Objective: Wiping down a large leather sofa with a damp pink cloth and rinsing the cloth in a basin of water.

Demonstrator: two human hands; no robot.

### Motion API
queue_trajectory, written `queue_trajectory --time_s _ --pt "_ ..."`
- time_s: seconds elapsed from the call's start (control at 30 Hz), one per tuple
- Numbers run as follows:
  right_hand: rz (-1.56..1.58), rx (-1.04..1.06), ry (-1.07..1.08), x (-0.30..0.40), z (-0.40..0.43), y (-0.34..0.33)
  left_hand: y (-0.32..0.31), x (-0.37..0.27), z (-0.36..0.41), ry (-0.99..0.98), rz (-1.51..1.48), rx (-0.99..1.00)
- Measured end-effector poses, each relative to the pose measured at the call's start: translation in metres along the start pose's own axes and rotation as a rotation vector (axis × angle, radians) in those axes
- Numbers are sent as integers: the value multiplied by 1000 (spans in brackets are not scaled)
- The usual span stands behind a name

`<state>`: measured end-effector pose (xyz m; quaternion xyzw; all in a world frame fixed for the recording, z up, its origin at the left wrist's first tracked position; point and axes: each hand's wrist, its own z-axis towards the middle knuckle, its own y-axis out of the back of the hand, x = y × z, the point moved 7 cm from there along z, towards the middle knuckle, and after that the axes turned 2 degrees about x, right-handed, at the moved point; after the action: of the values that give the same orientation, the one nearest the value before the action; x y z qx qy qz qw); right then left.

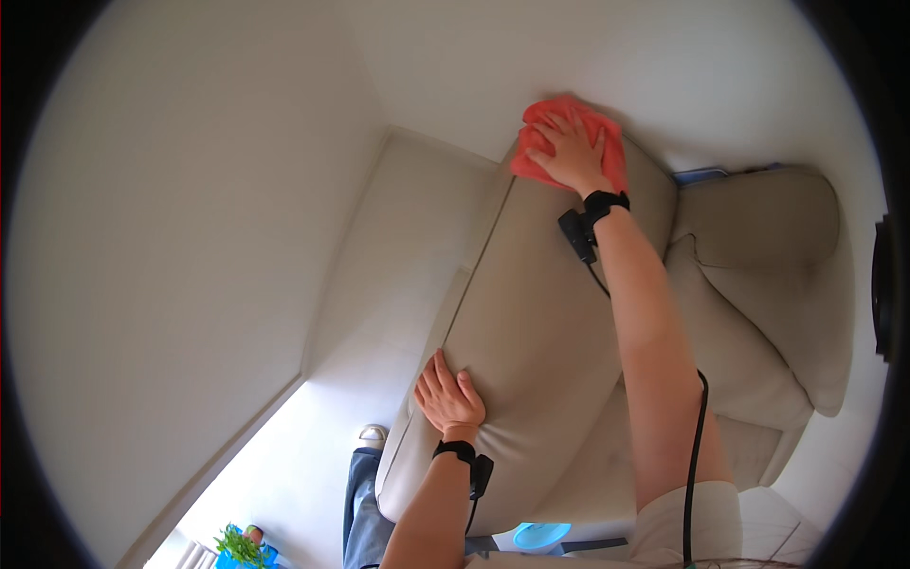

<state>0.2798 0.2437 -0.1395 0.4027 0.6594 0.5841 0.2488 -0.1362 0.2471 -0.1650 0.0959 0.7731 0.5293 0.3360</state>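
My right hand (571, 158) is spread flat on a crumpled red cloth (613, 142), pressing it against the far end of the sofa's armrest (540, 270), close to the wall. Bare of any object, my left hand (449, 398) rests with its palm on the near outer edge of the same armrest. The upholstery is smooth beige, perhaps leather, and creases slightly beside the left hand. Each wrist wears a black strap with a small cabled device.
White walls (213, 178) meet in a corner beyond the armrest, above a pale floor (384, 249). Sofa cushions (739, 306) lie to the right. A light blue basin (540, 535) sits below the sofa's near end. Green leaves (240, 546) show at bottom left.
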Motion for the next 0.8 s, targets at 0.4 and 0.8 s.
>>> queue_trajectory --time_s 0.4,0.8 --pt "-57 62 182 47 -60 -21 -1 6 0 23 -12 50" --pt "168 -91 415 167 -279 -45 9 51 8 239 -1014 102"
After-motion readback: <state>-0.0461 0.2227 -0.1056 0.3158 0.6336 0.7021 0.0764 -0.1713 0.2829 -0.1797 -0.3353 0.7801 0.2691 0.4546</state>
